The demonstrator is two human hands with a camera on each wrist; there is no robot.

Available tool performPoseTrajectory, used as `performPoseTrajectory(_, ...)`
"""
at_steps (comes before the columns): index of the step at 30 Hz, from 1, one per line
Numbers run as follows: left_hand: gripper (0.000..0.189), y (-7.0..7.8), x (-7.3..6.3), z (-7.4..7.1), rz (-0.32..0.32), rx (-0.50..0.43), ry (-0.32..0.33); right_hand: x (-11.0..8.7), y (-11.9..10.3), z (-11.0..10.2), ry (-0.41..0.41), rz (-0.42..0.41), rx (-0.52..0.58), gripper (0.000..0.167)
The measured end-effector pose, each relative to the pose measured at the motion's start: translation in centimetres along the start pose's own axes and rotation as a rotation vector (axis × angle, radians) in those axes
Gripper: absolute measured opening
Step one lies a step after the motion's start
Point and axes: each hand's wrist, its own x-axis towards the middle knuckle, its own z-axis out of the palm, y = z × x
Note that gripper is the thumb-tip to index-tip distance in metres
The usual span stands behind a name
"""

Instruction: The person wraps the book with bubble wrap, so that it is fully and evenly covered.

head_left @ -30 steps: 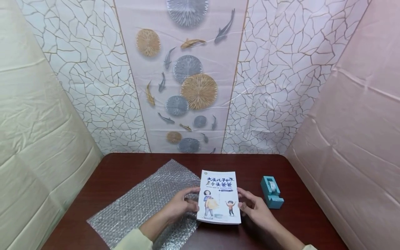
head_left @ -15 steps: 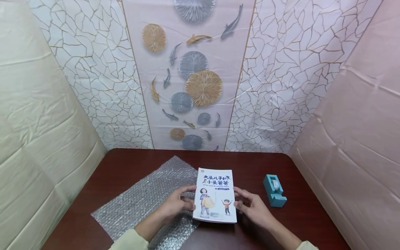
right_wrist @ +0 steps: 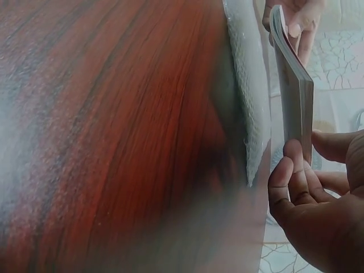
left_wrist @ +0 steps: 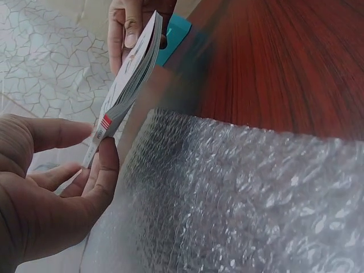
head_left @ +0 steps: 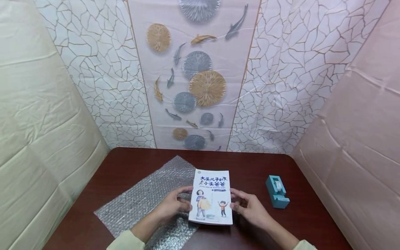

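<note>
The table is bearing bubble wrap on the left. My book is hovering over the wrap's right edge, partly hiding it; my left hand and right hand are pinching its sides, fingers half-curled. A teal tape dispenser is sitting to the right.

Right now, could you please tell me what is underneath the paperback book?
The left hand and right hand have fingers beneath the paperback book, which is off the table. In the head view, bubble wrap disappears beneath its left side; how far it continues there is covered.
</note>
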Motion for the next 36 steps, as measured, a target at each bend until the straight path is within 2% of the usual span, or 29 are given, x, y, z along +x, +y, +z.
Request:
performPoseTrajectory(9, 0.079, 0.1, 0.2, -0.8, -0.003, 0.007, 0.047, 0.5, -0.4, 0.9, -0.033, -0.022, -0.011, 0.061)
performPoseTrajectory(17, 0.085, -0.1, -0.6, -1.6, -0.016, 0.029, 0.051, 0.6, -0.6, 1.5, -0.083, -0.079, 0.028, 0.062)
performPoseTrajectory(22, 0.083, -0.4, -1.0, -2.1, -0.024, 0.030, 0.061, 0.8, -0.8, 2.0, -0.110, -0.088, 0.014, 0.065)
performPoseTrajectory(30, 0.080, -0.4, -1.4, -2.9, -0.053, 0.053, 0.116, 1.1, -1.2, 2.7, -0.158, -0.130, 0.019, 0.070)
performPoseTrajectory(36, 0.075, -0.4, -1.7, -3.3, -0.073, 0.062, 0.159, 1.4, -1.7, 3.3, -0.151, -0.142, 0.001, 0.067)
